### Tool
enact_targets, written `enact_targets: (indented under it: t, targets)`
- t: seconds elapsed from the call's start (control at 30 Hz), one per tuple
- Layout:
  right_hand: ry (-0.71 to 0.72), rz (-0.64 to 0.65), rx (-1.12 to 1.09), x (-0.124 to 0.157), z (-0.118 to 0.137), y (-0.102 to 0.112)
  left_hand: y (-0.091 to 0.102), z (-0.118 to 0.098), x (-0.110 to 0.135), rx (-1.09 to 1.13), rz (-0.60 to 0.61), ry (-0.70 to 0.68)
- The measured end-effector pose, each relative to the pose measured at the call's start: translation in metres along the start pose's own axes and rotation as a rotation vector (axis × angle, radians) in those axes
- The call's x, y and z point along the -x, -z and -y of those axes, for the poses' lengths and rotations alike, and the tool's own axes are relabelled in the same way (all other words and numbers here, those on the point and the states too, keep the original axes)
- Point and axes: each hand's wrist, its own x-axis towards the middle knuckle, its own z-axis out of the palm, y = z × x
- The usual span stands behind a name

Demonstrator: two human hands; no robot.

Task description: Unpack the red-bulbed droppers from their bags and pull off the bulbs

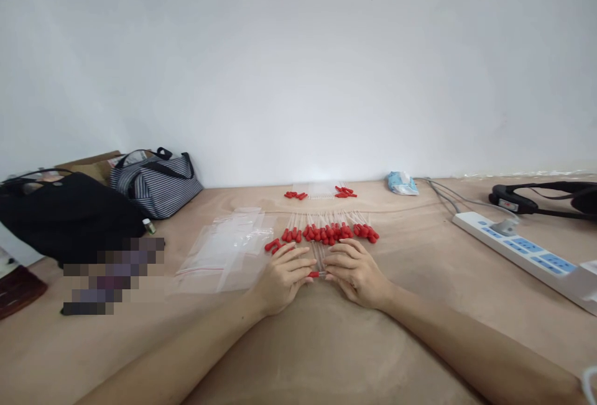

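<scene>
Your left hand (285,275) pinches a small red bulb (314,274) between thumb and fingers, low over the worktop (308,349) right in front of you. Your right hand (358,273) faces it, its fingers closed on a clear tube (321,274) lined up with that bulb; how far the tube reaches into the bulb is too small to tell. Just beyond your fingertips, between your two hands, lie more thin clear tubes (319,252). Past them you have a row of red-ended tubes (329,232), red ends toward you, and a few loose red bulbs (273,246) lie just beside your left hand. To your left, clear plastic bags (233,246) lie flat and overlapping. Farther back, near the wall (326,69), more red pieces (346,192) sit in two groups. Well to your right is a white power strip (517,249).
</scene>
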Motion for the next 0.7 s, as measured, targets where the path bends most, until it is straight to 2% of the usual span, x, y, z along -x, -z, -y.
enact_targets:
  t: [0.17,0.7]
  targets:
    - [-0.012,-0.016,0.035,0.0003,0.0019,0.0017,0.0014,-0.0009,0.0004,-0.011,-0.013,-0.018]
    - [-0.052,0.045,0.04,0.001,0.0035,0.0041,0.0069,-0.0071,-0.0013,0.035,-0.018,-0.006]
